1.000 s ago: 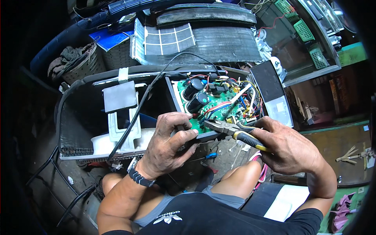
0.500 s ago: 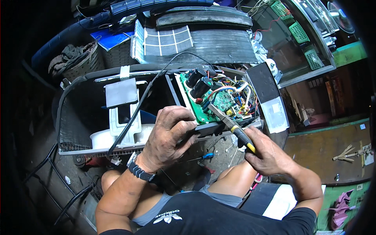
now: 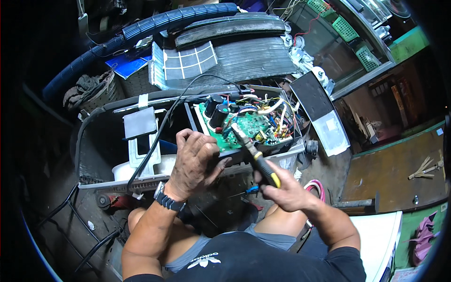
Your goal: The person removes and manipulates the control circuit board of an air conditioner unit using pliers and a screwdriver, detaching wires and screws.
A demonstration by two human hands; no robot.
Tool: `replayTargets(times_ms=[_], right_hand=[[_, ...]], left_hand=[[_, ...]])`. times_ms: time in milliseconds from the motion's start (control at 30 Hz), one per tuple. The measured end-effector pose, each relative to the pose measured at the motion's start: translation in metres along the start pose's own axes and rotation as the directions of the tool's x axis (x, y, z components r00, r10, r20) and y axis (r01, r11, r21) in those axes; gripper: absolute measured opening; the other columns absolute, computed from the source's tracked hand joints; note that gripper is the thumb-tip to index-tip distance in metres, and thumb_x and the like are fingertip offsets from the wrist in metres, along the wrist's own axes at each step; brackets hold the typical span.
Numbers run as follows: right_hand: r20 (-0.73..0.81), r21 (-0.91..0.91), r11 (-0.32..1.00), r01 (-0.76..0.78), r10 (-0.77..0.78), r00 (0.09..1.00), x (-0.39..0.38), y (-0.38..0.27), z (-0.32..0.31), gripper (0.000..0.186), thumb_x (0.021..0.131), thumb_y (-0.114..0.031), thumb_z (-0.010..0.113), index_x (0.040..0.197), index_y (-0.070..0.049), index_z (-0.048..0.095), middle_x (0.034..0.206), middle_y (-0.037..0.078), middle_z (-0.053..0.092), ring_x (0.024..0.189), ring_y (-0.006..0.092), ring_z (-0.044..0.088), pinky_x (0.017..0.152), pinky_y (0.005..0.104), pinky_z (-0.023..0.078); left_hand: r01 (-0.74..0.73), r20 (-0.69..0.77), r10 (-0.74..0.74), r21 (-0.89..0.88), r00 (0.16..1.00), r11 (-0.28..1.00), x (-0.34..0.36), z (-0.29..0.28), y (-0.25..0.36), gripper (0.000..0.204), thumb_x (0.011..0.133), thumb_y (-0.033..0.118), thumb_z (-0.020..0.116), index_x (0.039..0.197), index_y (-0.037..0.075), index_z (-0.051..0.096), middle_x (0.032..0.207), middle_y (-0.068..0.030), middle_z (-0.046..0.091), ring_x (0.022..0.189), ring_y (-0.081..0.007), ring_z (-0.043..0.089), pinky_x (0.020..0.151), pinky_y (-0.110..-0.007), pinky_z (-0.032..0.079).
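A green circuit board [image 3: 251, 123] with two black cylindrical capacitors [image 3: 219, 115] sits in the right end of an opened air-conditioner casing [image 3: 277, 153]. My left hand [image 3: 190, 157] is at the board's near left corner, fingers curled against its edge and thumb pointing right; the fingertips are partly hidden. Yellow-and-black-handled pliers [image 3: 259, 163] are gripped in my right hand [image 3: 285, 188]. Their slightly blurred metal jaws reach over the board, close to the wires behind the capacitors. Whether the jaws hold a wire, I cannot tell. Coloured wires [image 3: 284, 115] crowd the board's right side.
A black cable [image 3: 164, 127] arches across the casing, past a white fan and motor bracket [image 3: 152, 162]. Beyond lie a finned coil [image 3: 253, 56] and a long blue fan roller [image 3: 178, 19]. Below the casing, tools lie on the floor. A wooden panel [image 3: 380, 178] is at right.
The whole view has shifted with my head. The pliers' jaws have lifted and moved slightly away from the dark part near the capacitors. My left hand stays at the board's corner.
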State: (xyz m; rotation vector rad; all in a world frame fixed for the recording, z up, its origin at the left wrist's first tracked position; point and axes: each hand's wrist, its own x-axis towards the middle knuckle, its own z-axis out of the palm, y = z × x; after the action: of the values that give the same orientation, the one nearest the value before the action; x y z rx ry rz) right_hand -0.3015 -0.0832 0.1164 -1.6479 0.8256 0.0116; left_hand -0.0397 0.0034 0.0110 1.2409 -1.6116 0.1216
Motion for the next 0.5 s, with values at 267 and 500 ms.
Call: replayTargets(times_ms=[267, 500], right_hand=[[-0.047, -0.653, 0.686, 0.322, -0.461, 0.886, -0.015, -0.009, -0.023, 0.051, 0.085, -0.005, 0.069, 0.135, -0.001, 0.060, 0.129, 0.023, 0.058, 0.114, 0.0407, 0.061, 0.102, 0.0482, 0.049], [0.072, -0.947, 0.274, 0.169, -0.331, 0.941, -0.045, -0.080, -0.055, 0.045, 0.089, -0.003, 0.062, 0.134, -0.007, 0.065, 0.125, 0.024, 0.059, 0.114, 0.0429, 0.061, 0.100, 0.0529, 0.049]], left_hand=[[0.010, -0.023, -0.009, 0.043, 1.000, 0.999, 0.006, 0.000, 0.007, 0.050, 0.080, 0.015, 0.094, 0.114, 0.012, 0.058, 0.110, -0.0077, 0.063, 0.096, -0.0288, 0.059, 0.098, -0.047, 0.041], [0.045, 0.032, -0.047, 0.038, 0.998, 0.998, 0.009, -0.003, 0.005, 0.048, 0.079, 0.017, 0.094, 0.111, 0.009, 0.058, 0.109, -0.0095, 0.063, 0.101, -0.0289, 0.056, 0.097, -0.043, 0.041]])
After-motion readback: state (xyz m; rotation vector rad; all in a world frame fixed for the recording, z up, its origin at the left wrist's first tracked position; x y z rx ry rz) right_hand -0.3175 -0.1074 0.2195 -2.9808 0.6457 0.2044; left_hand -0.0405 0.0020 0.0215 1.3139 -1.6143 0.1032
